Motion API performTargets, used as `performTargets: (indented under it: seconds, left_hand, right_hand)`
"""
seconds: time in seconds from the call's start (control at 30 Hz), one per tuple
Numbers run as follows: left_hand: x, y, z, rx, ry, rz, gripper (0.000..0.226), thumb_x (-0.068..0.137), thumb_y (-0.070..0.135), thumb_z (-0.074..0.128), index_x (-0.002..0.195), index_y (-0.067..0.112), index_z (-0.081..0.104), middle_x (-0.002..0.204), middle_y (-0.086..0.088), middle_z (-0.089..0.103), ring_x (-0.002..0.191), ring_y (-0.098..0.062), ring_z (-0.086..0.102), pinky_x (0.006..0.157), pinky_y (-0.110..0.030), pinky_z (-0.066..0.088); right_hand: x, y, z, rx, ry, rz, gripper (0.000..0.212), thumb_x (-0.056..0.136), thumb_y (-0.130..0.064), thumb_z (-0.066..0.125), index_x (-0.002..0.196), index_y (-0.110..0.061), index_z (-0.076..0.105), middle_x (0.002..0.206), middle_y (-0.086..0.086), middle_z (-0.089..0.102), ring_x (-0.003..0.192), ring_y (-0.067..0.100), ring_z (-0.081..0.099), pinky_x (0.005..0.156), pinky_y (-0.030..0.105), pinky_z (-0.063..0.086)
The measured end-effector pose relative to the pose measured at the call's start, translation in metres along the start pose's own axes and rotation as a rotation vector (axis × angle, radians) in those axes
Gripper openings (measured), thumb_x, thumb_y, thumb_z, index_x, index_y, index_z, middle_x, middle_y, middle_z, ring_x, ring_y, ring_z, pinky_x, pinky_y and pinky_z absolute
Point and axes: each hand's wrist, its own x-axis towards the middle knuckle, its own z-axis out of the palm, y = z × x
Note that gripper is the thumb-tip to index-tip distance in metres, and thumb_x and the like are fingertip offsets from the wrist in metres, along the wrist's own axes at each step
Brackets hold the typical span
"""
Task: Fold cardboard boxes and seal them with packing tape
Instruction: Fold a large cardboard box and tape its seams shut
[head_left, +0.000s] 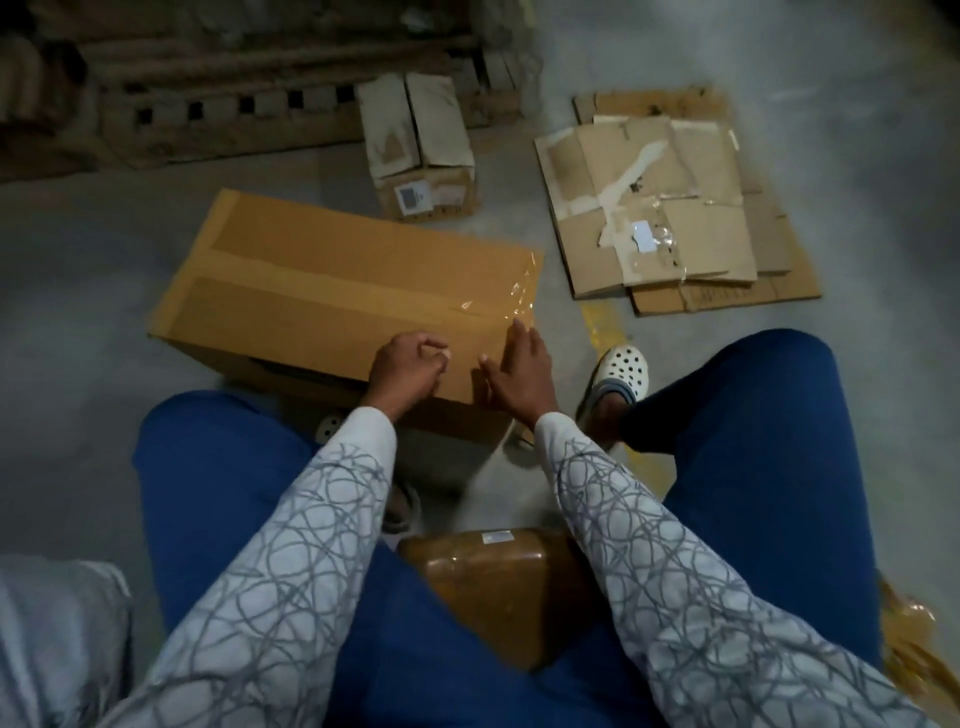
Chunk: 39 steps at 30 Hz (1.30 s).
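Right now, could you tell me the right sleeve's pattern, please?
Right sleeve: grey looping lines on white; head view.

Nothing I can read: the white label (410, 198) on the small worn cardboard box (415, 124), the white sticker (643, 235) on the flattened brown cardboard sheets (691, 161) and the pale label (497, 538) on the tape-wrapped brown parcel (498, 597) are all blurred.

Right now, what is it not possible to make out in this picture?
Head view:
Whether the left hand pinches anything: its curled fingers hide it.
The label on the small box: too small and blurred.
The near side of the large box: the left sleeve covers part.
The grey thing beneath that sleeve: blurred, half covered.
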Motion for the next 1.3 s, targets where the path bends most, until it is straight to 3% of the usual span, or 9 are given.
performTargets:
  seconds: [0.13, 0.2, 0.33, 0.4, 0.53, 0.73, 0.9, 1.13, 1.3]
  left_hand:
    - [0.021, -0.014, -0.068, 0.337, 0.004, -0.019, 0.019, 0.093, 0.027, 0.070, 0.112, 0.024, 0.069, 0.100, 0.002, 0.069, 0.077, -0.007, 0.064, 0.076, -0.026, 0.051]
    - [0.042, -0.020, -0.092, 0.404, 0.044, -0.075, 0.027, 0.092, 0.029, 0.071, 0.116, 0.017, 0.069, 0.113, -0.003, 0.069, 0.091, -0.017, 0.065, 0.085, -0.031, 0.053]
    - [0.088, -0.032, -0.128, 0.438, 0.154, -0.149, 0.043, 0.089, 0.034, 0.073, 0.126, 0.012, 0.065, 0.132, -0.013, 0.062, 0.119, -0.034, 0.058, 0.100, -0.037, 0.047]
    - [0.112, -0.045, -0.151, 0.525, 0.290, -0.210, 0.068, 0.082, 0.049, 0.078, 0.138, 0.016, 0.057, 0.144, -0.021, 0.049, 0.133, -0.042, 0.044, 0.113, -0.050, 0.036]
    - [0.143, -0.055, -0.190, 0.439, 0.452, -0.398, 0.118, 0.052, 0.083, 0.078, 0.150, 0.030, 0.037, 0.159, -0.023, 0.023, 0.144, -0.053, 0.020, 0.113, -0.073, 0.019]
    - [0.163, -0.041, -0.194, 0.307, 0.501, -0.488, 0.120, 0.051, 0.086, 0.076, 0.152, 0.052, 0.022, 0.168, -0.012, -0.011, 0.150, -0.052, -0.014, 0.113, -0.077, -0.003]
    - [0.186, -0.052, -0.192, 0.324, 0.448, -0.435, 0.137, 0.040, 0.092, 0.073, 0.154, 0.050, 0.008, 0.165, -0.018, 0.007, 0.148, -0.053, 0.009, 0.116, -0.073, 0.005]
    - [0.187, -0.062, -0.184, 0.352, 0.524, -0.389, 0.134, 0.040, 0.097, 0.067, 0.153, 0.048, 0.016, 0.160, -0.020, 0.017, 0.145, -0.048, 0.018, 0.115, -0.070, 0.010]
    - [0.184, -0.081, -0.173, 0.518, 0.543, -0.331, 0.123, 0.055, 0.106, 0.038, 0.156, 0.041, 0.011, 0.167, -0.010, 0.008, 0.147, -0.047, 0.015, 0.115, -0.071, 0.011]
  right_hand:
    - [0.010, -0.003, 0.000, -0.020, -0.139, 0.006, 0.100, 0.091, -0.044, 0.072, 0.162, -0.018, 0.007, 0.166, 0.020, -0.017, 0.154, 0.042, 0.005, 0.125, 0.048, 0.017]
    - [0.024, -0.003, -0.005, -0.027, -0.173, 0.020, 0.106, 0.089, -0.039, 0.075, 0.163, -0.017, 0.001, 0.164, 0.019, -0.026, 0.154, 0.041, -0.001, 0.125, 0.047, 0.015]
    - [0.063, -0.016, -0.021, -0.065, -0.171, 0.057, 0.106, 0.090, -0.033, 0.074, 0.163, -0.018, -0.002, 0.163, 0.015, -0.030, 0.155, 0.037, -0.008, 0.126, 0.042, 0.011]
    - [0.089, -0.018, -0.035, -0.071, -0.192, 0.060, 0.104, 0.091, -0.031, 0.072, 0.163, -0.019, -0.003, 0.163, 0.013, -0.030, 0.154, 0.036, -0.009, 0.124, 0.042, 0.009]
    - [0.140, -0.030, -0.061, 0.013, -0.231, -0.026, 0.092, 0.095, -0.023, 0.067, 0.163, -0.020, 0.005, 0.166, 0.008, -0.023, 0.155, 0.036, -0.004, 0.126, 0.047, 0.013]
    - [0.203, -0.059, -0.073, -0.093, -0.278, -0.036, 0.087, 0.098, -0.022, 0.061, 0.163, -0.025, 0.002, 0.167, 0.004, -0.023, 0.155, 0.037, -0.001, 0.124, 0.046, 0.012]
    - [0.212, -0.036, -0.065, -0.187, -0.250, 0.013, 0.099, 0.094, -0.045, 0.066, 0.162, -0.028, -0.003, 0.166, 0.003, -0.026, 0.154, 0.039, -0.005, 0.125, 0.055, 0.013]
    - [0.202, -0.039, -0.051, -0.241, -0.167, 0.022, 0.120, 0.076, -0.077, 0.066, 0.162, -0.031, -0.006, 0.166, 0.002, -0.026, 0.154, 0.038, -0.010, 0.124, 0.059, 0.012]
    - [0.195, -0.043, -0.042, -0.281, -0.129, 0.016, 0.123, 0.069, -0.089, 0.060, 0.160, -0.040, -0.006, 0.166, 0.000, -0.025, 0.154, 0.039, -0.010, 0.118, 0.067, 0.018]
